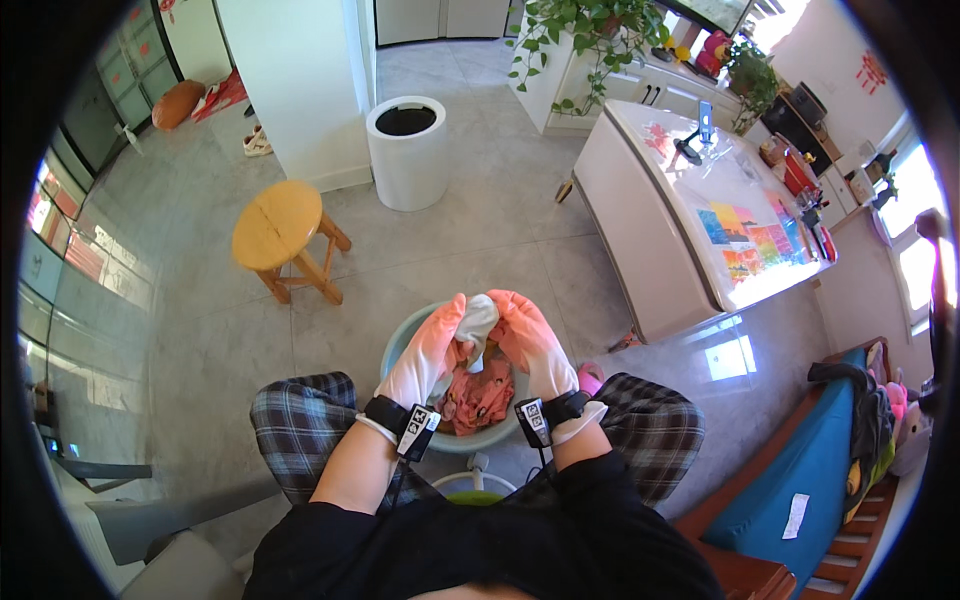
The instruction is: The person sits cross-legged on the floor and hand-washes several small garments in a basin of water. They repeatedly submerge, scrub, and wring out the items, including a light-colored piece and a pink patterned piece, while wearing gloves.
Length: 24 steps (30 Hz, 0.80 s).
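Note:
Both my hands wear white rubber gloves with coral-pink fingers and palms. My left hand (439, 334) and my right hand (521, 326) grip a small, wet-looking pale cloth (477, 322) between them. They hold it bunched above a light blue-green basin (391, 349) that stands between my knees. Inside the basin lies a crumpled coral-pink garment (480, 394) with dark spots, below the hands. The folds of the gloves hide most of my fingertips and part of the pale cloth. Black devices are strapped around both wrists.
Ahead to the left stands a wooden stool (277, 225). Beyond it is a white trash bin (409, 165) with a dark opening. A white table (652, 217) bearing colourful pictures and a phone stand (694, 142) is at right. A wooden bench with a blue cushion (787, 457) fills the lower right.

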Available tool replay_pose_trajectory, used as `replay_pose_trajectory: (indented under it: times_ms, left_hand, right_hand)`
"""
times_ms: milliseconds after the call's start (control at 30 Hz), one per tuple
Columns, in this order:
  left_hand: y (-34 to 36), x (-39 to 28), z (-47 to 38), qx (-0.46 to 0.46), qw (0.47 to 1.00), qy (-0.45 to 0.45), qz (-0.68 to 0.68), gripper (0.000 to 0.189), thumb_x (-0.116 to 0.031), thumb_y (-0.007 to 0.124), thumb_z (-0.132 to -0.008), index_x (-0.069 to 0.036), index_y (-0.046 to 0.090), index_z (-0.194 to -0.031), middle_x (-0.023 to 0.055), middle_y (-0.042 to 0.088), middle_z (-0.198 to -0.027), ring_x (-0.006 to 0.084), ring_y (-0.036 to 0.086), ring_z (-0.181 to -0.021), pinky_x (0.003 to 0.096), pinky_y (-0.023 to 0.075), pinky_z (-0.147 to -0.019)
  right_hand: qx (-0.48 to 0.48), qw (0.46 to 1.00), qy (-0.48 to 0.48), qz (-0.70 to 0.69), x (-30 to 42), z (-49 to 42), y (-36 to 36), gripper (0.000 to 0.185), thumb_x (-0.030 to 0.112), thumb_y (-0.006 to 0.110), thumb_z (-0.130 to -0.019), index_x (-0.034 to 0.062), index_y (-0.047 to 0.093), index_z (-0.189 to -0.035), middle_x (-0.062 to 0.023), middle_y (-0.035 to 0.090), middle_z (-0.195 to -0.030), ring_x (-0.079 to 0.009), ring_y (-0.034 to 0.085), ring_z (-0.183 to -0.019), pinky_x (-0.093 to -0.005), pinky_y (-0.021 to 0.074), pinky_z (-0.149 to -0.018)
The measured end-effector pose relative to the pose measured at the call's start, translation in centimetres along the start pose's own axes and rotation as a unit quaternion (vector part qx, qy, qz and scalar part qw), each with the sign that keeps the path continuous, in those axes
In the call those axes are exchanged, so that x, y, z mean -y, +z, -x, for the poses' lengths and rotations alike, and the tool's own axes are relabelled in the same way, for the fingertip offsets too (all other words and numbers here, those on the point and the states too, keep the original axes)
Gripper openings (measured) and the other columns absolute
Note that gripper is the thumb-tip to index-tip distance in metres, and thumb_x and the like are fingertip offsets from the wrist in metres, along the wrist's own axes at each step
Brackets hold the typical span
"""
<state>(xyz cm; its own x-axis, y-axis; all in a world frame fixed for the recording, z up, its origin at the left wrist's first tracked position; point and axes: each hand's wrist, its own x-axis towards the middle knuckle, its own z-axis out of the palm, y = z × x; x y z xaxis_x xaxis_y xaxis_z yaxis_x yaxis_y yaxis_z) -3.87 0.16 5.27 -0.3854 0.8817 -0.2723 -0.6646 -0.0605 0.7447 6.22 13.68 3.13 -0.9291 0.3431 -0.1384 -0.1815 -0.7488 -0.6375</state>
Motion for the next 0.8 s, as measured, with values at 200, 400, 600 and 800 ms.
replay_pose_trajectory:
  times_ms: [200,400,600,800]
  left_hand:
    - [0.1,-0.5,0.0,0.011,0.999,-0.001,0.052,0.04,-0.043,0.05,-0.093,-0.007,0.057,-0.108,-0.0016,0.06,-0.088,0.0074,0.051,-0.07,0.0208,0.0421,-0.058]
    - [-0.8,0.1,-0.8,-0.005,0.997,-0.018,0.08,0.031,-0.03,0.05,-0.095,-0.006,0.056,-0.112,0.001,0.063,-0.095,0.0094,0.057,-0.079,0.0218,0.0452,-0.059]
    - [-1.2,0.9,-1.7,-0.073,0.99,-0.022,0.121,0.023,-0.021,0.053,-0.092,-0.003,0.06,-0.104,0.0037,0.065,-0.096,0.0124,0.059,-0.083,0.024,0.0472,-0.07]
    - [-1.6,0.9,-1.7,-0.031,0.993,-0.024,0.112,0.02,-0.019,0.055,-0.089,-0.004,0.063,-0.1,0.003,0.065,-0.096,0.0126,0.059,-0.088,0.027,0.0441,-0.082]
  right_hand:
    - [0.002,0.992,0.064,0.113,0.7,0.6,0.5,0.032,0.029,0.062,-0.089,0.0039,0.056,-0.107,-0.0046,0.062,-0.093,-0.0156,0.061,-0.083,-0.0289,0.0504,-0.073]
    - [-0.025,0.997,0.052,0.051,-0.5,0.2,0.1,0.027,0.029,0.062,-0.09,0.0058,0.057,-0.103,-0.0052,0.062,-0.096,-0.0178,0.062,-0.083,-0.0317,0.0506,-0.073]
    - [-0.03,0.997,-0.002,0.065,-1.1,-0.3,-0.4,0.028,0.029,0.059,-0.091,0.0053,0.056,-0.105,-0.0056,0.063,-0.095,-0.0164,0.061,-0.083,-0.0312,0.05,-0.072]
    - [-0.021,0.972,-0.013,0.232,-1.3,-0.4,0.0,0.021,0.015,0.063,-0.089,0.0023,0.059,-0.104,-0.0022,0.064,-0.09,-0.0084,0.057,-0.079,-0.0241,0.0475,-0.07]
